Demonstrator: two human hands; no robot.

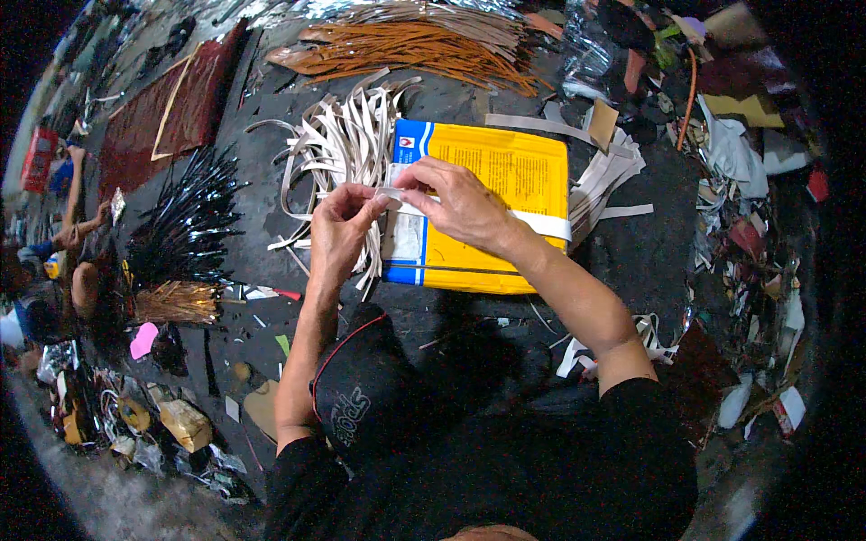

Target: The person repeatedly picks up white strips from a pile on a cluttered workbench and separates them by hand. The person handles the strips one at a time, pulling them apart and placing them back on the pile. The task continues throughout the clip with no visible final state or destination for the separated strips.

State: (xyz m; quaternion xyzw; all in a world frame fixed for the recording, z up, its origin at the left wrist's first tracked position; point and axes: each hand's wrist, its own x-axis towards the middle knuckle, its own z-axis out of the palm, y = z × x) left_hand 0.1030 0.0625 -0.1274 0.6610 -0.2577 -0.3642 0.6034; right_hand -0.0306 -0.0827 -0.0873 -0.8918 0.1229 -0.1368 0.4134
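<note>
A flat yellow rectangular block [501, 167], with a blue-and-white end and printed panels, lies in front of me. Across its middle runs a white strip [541, 224], partly hidden by my right hand [460, 203]. My left hand [341, 225] is over the block's left edge, fingers pinching one side of a small pale strip end [390, 192]. The right fingers close on the other side of that piece, so both hands meet there. Beneath and beside the left hand spreads a bundle of off-white strips [334, 149]. More pale strips [609, 180] fan out past the block's right side.
Brown strips [406, 54] lie in a pile at the far side. Shiny black strips [185, 216] and a dark red sheet [167, 117] are on the left, near another person's arm [77, 207]. Mixed scraps [744, 234] heap along the right.
</note>
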